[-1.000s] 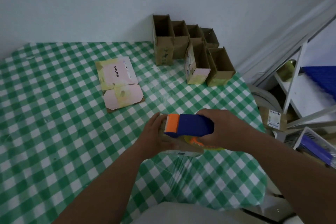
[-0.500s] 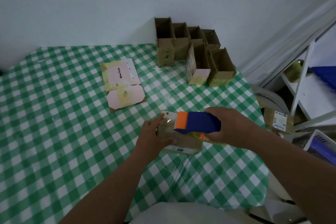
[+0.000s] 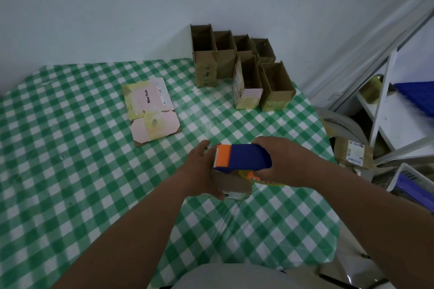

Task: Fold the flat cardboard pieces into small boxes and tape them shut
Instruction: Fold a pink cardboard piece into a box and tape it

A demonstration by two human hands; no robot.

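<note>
The right hand (image 3: 285,162) had its grip closed around the blue body of the tape dispenser (image 3: 244,156), whose orange cutter end pointed left and lay over the top of the small box (image 3: 232,184). The left hand (image 3: 202,171) gripped that box from its left side, fingers curled over the far edge and thumb on the near face, pinning it to the green checked surface (image 3: 70,183) near the front edge.

The box looked light and thin-walled, likely to slide or cave under the dispenser's pull, so bracing it by its side walls near the corners, clear of the seam, seemed the sound hold. The tape would be sticky and prone to wrinkle if the box shifted.

Farther back, to the left, flat cardboard pieces (image 3: 150,110) lay stacked. Against the wall, a cluster of folded boxes (image 3: 234,61) stood with their mouths open. A white shelf frame (image 3: 385,101) stood off the surface to the right.
</note>
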